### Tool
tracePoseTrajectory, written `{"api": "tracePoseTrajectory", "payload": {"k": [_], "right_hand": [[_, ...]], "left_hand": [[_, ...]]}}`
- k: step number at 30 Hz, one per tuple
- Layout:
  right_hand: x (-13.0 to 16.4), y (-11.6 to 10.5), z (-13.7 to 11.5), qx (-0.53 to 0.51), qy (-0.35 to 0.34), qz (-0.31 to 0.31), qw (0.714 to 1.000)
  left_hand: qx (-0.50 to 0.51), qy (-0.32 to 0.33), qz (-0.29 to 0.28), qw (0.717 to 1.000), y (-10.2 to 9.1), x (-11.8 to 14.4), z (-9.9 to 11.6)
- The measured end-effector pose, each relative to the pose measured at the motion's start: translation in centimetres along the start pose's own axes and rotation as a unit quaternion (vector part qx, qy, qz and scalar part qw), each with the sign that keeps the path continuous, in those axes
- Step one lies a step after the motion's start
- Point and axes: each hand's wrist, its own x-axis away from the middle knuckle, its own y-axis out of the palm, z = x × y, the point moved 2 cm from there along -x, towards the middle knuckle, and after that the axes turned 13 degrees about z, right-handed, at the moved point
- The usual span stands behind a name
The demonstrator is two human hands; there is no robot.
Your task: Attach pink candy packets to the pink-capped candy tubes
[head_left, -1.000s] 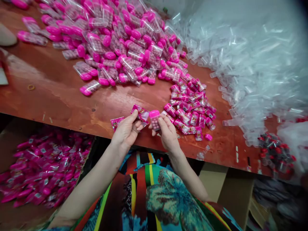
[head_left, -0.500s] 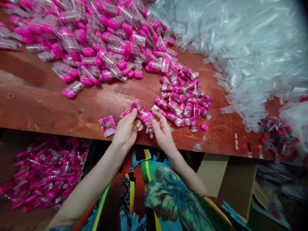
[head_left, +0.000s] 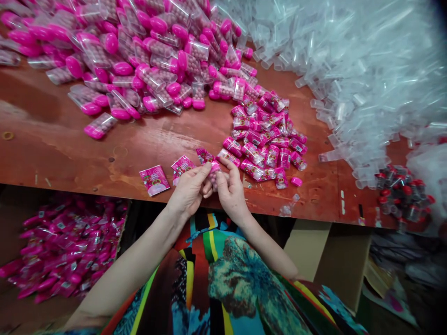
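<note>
Both hands meet right at the near edge of the red-brown table. The left hand and right hand are pinched together on one small pink-capped tube of candy balls, with a pink sachet poking out just above the fingers. Fingers are closed tight around the tube, so most of it is hidden; I can't tell whether the sachet is actually gripped or just lying against it.

Just left of the left hand, two more loose sachets lie flat on the table, one of them nearly touching the left thumb. To the right of the right hand, a heap of small pink packets sits close by, with a lone pink cap at its near right corner.

Further back on the left is a big pile of filled pink-capped tubes, and the far right is covered by a mound of empty clear tubes. Some red-capped tubes sit at the near right edge. Below the table on the left, a box of bagged pink tubes.
</note>
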Motion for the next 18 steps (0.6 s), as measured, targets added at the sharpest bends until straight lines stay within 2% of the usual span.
{"api": "tracePoseTrajectory", "payload": {"k": [2, 4, 7, 10, 12, 14, 18], "right_hand": [[0.0, -0.2, 0.1, 0.061, -0.039, 0.012, 0.997], [0.0, -0.2, 0.4, 0.061, -0.035, 0.009, 0.997], [-0.1, 0.1, 0.8, -0.070, 0.076, -0.007, 0.995], [0.1, 0.6, 0.8, -0.200, 0.196, -0.018, 0.960], [0.3, 0.8, 0.6, -0.242, 0.223, -0.018, 0.944], [0.5, 0.8, 0.4, -0.233, 0.196, -0.002, 0.952], [0.7, 0.1, 0.4, -0.105, 0.061, 0.015, 0.992]], "left_hand": [[-0.008, -0.001, 0.000, 1.000, 0.1, 0.1, -0.4], [0.004, -0.003, 0.016, 1.000, 0.1, 0.2, -0.7], [0.041, -0.001, 0.046, 0.998, 0.0, 0.1, -1.0], [0.039, -0.014, 0.041, 0.998, 0.0, 0.1, -1.3], [0.029, -0.022, 0.030, 0.999, -0.1, 0.2, -1.4], [0.031, -0.020, 0.026, 0.999, -0.1, 0.4, -1.4], [0.039, 0.002, 0.029, 0.999, -0.1, 0.5, -1.3]]}}
